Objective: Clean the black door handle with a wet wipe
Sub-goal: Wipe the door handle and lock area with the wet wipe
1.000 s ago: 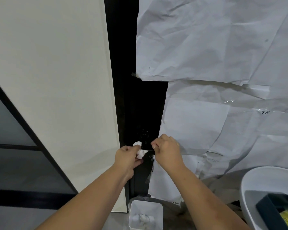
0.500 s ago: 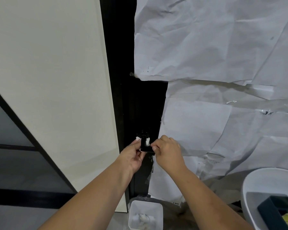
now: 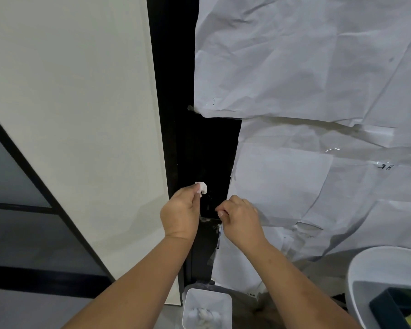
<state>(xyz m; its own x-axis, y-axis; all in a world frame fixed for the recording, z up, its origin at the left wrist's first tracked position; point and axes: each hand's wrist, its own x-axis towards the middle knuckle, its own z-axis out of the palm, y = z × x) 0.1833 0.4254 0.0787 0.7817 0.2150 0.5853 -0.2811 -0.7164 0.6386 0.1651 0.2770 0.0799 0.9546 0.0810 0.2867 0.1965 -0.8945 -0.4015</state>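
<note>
We pinch the small, crumpled white wet wipe [image 3: 201,187], soft, limp and light, in our left hand [image 3: 181,213] against the rigid black door handle [image 3: 209,205], best steadied at its end, where our right hand's [image 3: 240,218] curled fingers grip.

Crumpled white paper sheets [image 3: 306,67] taped over door. Small white bin [image 3: 226,302] holds used wipes [image 3: 203,315]. White tub [image 3: 365,269] bottom right holds dark box [image 3: 389,307].
</note>
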